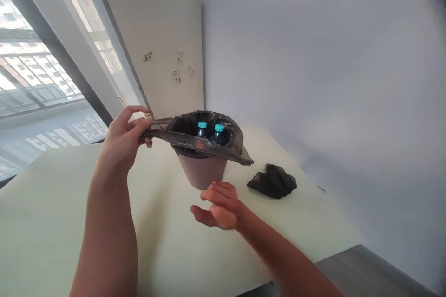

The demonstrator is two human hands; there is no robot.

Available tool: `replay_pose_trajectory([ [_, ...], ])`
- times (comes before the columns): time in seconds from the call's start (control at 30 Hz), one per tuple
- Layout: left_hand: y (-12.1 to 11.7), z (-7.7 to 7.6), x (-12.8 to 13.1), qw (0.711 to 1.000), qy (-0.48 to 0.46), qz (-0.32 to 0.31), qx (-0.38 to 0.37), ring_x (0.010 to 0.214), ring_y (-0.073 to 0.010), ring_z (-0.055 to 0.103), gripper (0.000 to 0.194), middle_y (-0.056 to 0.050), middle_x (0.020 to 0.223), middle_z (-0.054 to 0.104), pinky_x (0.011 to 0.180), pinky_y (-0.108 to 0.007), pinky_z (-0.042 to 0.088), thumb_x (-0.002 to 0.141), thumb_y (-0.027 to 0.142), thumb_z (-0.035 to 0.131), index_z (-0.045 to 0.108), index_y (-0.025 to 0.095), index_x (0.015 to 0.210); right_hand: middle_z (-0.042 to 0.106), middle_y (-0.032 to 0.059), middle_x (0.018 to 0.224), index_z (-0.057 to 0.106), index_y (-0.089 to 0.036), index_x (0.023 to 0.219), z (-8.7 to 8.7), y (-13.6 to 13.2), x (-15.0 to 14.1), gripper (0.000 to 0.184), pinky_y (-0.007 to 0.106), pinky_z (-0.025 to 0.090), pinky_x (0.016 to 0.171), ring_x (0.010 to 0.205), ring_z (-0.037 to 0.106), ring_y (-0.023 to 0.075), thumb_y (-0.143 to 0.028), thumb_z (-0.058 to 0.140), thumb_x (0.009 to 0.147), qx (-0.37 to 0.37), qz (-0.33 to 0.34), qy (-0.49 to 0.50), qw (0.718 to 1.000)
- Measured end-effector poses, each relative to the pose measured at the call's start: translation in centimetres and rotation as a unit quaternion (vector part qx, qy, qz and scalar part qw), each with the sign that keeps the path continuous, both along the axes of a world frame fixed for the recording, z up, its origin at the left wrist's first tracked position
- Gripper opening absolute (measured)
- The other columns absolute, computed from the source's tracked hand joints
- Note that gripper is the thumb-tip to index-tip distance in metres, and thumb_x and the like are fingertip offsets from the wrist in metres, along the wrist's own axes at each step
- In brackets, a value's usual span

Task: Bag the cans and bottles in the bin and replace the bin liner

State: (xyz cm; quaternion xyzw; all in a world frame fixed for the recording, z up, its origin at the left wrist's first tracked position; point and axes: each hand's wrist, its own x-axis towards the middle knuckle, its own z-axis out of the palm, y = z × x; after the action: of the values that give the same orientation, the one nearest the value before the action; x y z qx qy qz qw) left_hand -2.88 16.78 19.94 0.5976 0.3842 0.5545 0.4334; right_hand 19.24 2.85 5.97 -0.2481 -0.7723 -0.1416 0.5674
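Observation:
A pinkish trash bin (202, 171) stands on the table, lined with a black garbage bag (223, 151) whose edge folds over the rim. Inside the liner, two bottles show their turquoise caps, one bottle (202, 130) left of the other bottle (219, 135); their lower parts are hidden. My left hand (128, 132) pinches the bag's edge and pulls it out to the left of the bin. In front of the bin, my right hand (219, 206) hovers with fingers apart and holds nothing; it is slightly blurred.
A crumpled black plastic bag (273, 181) lies on the pale table (174, 250) to the right of the bin. Behind stands a white refrigerator (167, 28) with worn marks, against a pale wall (306, 55). A window (38, 65) is at the left.

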Motion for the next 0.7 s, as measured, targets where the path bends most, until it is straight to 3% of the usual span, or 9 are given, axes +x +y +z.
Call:
replay_pose_trajectory([
  [0.07,-0.1,0.4,-0.5,0.999,-0.013,0.001,0.039,0.057,-0.0101,0.057,0.033,0.001,0.074,0.068,0.054,-0.026,0.051,0.087,0.05,0.087,0.078,0.022,0.101,0.062,-0.0051,0.071,0.039,-0.028,0.079,2.7,-1.2,2.6,0.038,0.029,0.038,0.047,0.05,0.048,0.0122,-0.007,0.072,0.082,0.026,-0.019,0.051,0.998],
  [0.13,-0.4,0.7,-1.2,0.998,-0.017,0.004,0.064,0.066,-0.0117,0.063,0.036,-0.002,0.083,0.074,0.067,-0.03,0.059,0.094,0.054,0.081,0.082,0.018,0.097,0.062,-0.0062,0.07,0.059,-0.031,0.109,5.3,-2.0,5.7,0.035,0.028,0.041,0.047,0.047,0.047,0.0118,-0.008,0.071,0.085,-0.109,-0.067,0.095,0.987],
  [0.17,-0.6,0.8,-1.5,0.998,-0.017,0.004,0.068,0.073,-0.0133,0.067,0.038,-0.004,0.089,0.077,0.074,-0.032,0.061,0.095,0.055,0.079,0.083,0.018,0.098,0.063,-0.0066,0.071,0.058,-0.031,0.134,6.4,-2.3,7.2,0.051,0.026,0.037,0.043,0.043,0.041,0.0101,-0.01,0.068,0.088,-0.188,-0.065,0.102,0.975],
  [0.23,-1.2,1.2,-2.2,0.998,-0.006,-0.009,0.058,0.087,-0.0175,0.072,0.039,-0.006,0.102,0.081,0.087,-0.035,0.063,0.094,0.055,0.081,0.085,0.018,0.105,0.061,-0.0081,0.069,0.041,-0.032,0.164,8.0,-2.2,10.0,0.078,0.026,0.041,0.048,0.046,0.044,0.0118,-0.014,0.065,0.092,-0.403,-0.083,0.011,0.911],
  [0.33,-2.0,1.8,-3.0,0.996,0.068,-0.054,0.025,0.107,-0.0255,0.075,0.05,-0.01,0.119,0.082,0.098,-0.041,0.064,0.083,0.052,0.091,0.084,0.023,0.123,0.066,-0.0062,0.076,0.028,-0.034,0.174,8.5,-1.3,12.8,0.092,0.026,0.047,0.057,0.055,0.052,0.0123,-0.022,0.066,0.092,-0.514,-0.155,-0.042,0.843],
  [0.43,-2.8,2.4,-3.4,0.983,0.169,-0.075,0.021,0.113,-0.0315,0.076,0.065,-0.011,0.124,0.08,0.101,-0.048,0.064,0.074,0.039,0.096,0.078,0.026,0.135,0.072,-0.0013,0.087,0.052,-0.03,0.162,7.7,0.3,14.1,0.074,0.029,0.05,0.062,0.06,0.056,0.0135,-0.025,0.063,0.089,-0.516,-0.171,0.045,0.838],
  [0.5,-3.1,2.6,-3.3,0.975,0.212,-0.043,0.041,0.107,-0.0318,0.077,0.056,-0.01,0.12,0.081,0.099,-0.05,0.065,0.075,0.033,0.092,0.08,0.024,0.129,0.071,-0.0006,0.077,0.075,-0.024,0.129,7.3,1.4,14.4,0.048,0.03,0.047,0.061,0.059,0.054,0.0147,-0.021,0.057,0.085,-0.541,-0.163,0.057,0.823],
  [0.57,-3.1,2.5,-3.0,0.972,0.227,0.013,0.064,0.098,-0.0295,0.078,0.034,-0.008,0.109,0.082,0.098,-0.049,0.064,0.079,0.029,0.086,0.084,0.022,0.113,0.067,-0.0011,0.066,0.079,-0.022,0.1,7.5,2.5,14.5,0.036,0.031,0.043,0.06,0.058,0.052,0.0156,-0.016,0.052,0.077,-0.556,-0.164,0.06,0.812],
  [0.7,-3.0,2.3,-2.2,0.981,0.118,0.091,0.121,0.097,-0.0248,0.076,0.009,-0.005,0.098,0.081,0.096,-0.041,0.062,0.089,0.026,0.077,0.084,0.022,0.093,0.068,0.0001,0.075,0.078,-0.022,0.092,10.6,3.9,14.0,0.026,0.03,0.044,0.064,0.068,0.057,0.0166,-0.017,0.057,0.076,-0.389,-0.191,0.221,0.874],
])
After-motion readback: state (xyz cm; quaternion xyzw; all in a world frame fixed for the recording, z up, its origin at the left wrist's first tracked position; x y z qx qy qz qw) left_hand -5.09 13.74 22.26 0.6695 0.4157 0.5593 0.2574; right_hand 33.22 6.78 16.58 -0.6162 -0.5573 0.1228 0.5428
